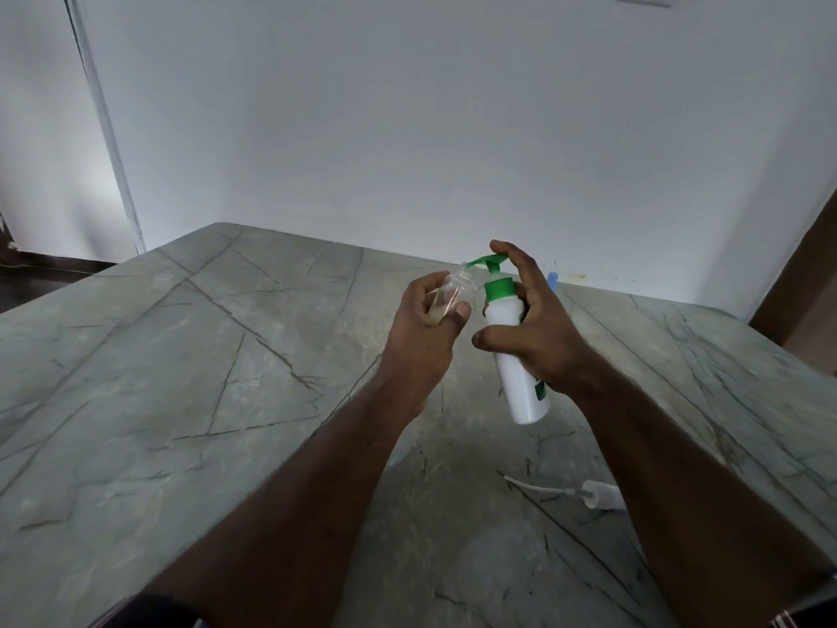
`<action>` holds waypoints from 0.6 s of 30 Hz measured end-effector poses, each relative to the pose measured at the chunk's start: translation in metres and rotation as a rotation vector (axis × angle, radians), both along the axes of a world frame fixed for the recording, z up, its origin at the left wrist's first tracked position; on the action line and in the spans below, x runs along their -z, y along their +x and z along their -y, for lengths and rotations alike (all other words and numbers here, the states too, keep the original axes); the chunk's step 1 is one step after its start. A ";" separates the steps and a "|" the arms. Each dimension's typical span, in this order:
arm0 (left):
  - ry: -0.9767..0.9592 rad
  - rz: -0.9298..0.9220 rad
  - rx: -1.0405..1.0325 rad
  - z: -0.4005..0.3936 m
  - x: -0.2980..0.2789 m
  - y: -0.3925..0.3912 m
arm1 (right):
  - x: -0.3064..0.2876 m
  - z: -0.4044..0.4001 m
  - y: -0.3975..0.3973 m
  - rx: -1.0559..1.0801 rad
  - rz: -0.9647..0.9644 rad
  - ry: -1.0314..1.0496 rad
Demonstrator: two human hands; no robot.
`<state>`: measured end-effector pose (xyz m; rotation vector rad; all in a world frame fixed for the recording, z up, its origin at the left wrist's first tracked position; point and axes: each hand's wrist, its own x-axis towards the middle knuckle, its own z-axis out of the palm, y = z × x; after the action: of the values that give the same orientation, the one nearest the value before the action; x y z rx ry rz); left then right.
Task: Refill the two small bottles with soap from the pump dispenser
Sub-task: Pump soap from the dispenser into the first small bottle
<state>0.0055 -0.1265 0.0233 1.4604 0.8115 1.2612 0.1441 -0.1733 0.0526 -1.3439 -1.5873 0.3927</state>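
1. Left of centre, the left hand (423,319) grips a small clear bottle (453,296), fingers (462,309) and thumb curled round its lower body, its open neck tilted up toward the green spout. I judge it light and thin-walled, easy to dent if squeezed and slick once soap runs down it, so the hold around the body, well below the neck, suits it. A little pale liquid seems to sit at its bottom, though that is hard to tell.

2. Just right of it, the right hand (527,319) wraps the white pump dispenser (512,355) near its green collar, with the index finger curled over the green pump head (487,262). The dispenser is lifted off the counter and leaning. It looks like stiff plastic, heavier than the small bottle, and best held high by the shoulder so the finger can press.

3. Something small and blue (552,279) peeks out behind the right hand; I cannot tell what it is.

4. Lower right, a white cap with a dip tube (589,491) lies on the counter (226,355).

5. The counter is grey-green stone with dark veins, hard and smooth. A plain white wall (407,129) rises behind it.
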 end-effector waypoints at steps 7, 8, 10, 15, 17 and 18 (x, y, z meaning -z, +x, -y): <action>-0.023 -0.013 0.014 0.002 -0.002 0.001 | 0.000 -0.001 0.002 0.001 0.014 0.004; -0.021 -0.012 0.016 0.002 -0.002 0.001 | 0.000 -0.001 0.002 0.005 0.021 0.003; -0.016 -0.011 0.019 0.002 -0.002 0.000 | 0.000 0.000 0.000 0.012 0.028 0.001; -0.005 -0.015 0.016 0.002 -0.003 -0.001 | -0.001 0.001 -0.003 0.013 0.041 0.011; -0.005 -0.011 0.013 0.002 -0.004 -0.002 | -0.001 0.002 -0.003 0.007 0.038 0.009; -0.003 -0.010 0.009 0.002 -0.004 -0.003 | -0.001 0.002 -0.002 0.005 0.040 0.006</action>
<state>0.0024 -0.1284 0.0269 1.4675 0.8123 1.2471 0.1419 -0.1757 0.0541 -1.3585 -1.6168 0.3596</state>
